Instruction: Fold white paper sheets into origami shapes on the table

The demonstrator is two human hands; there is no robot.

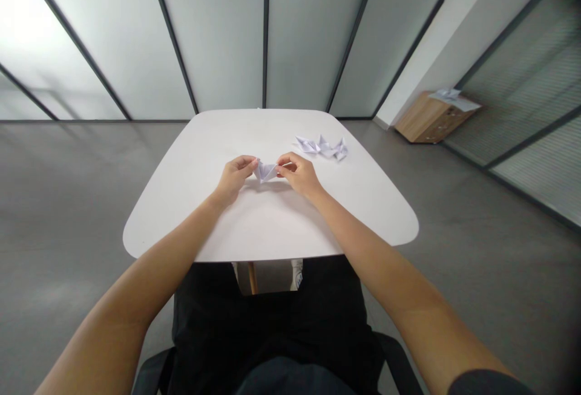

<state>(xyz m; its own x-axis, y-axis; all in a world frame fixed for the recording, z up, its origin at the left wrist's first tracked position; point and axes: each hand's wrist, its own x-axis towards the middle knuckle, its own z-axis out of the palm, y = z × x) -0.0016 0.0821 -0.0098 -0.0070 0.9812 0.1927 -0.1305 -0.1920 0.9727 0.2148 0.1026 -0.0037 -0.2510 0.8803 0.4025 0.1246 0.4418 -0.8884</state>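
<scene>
Between my two hands is a small piece of folded white paper (265, 172), with a pointed lower edge and visible creases. My left hand (236, 176) pinches its left end between thumb and fingers. At the right end, my right hand (297, 172) pinches it in the same way. The paper is held just above the white table (267, 225), near its middle. Parts of both ends are hidden behind my fingertips.
Several folded white paper shapes (323, 147) lie together on the table, beyond my right hand. A wooden cabinet (433, 118) with papers on top stands by the wall at the far right. Frosted glass panels (218, 32) rise behind the table.
</scene>
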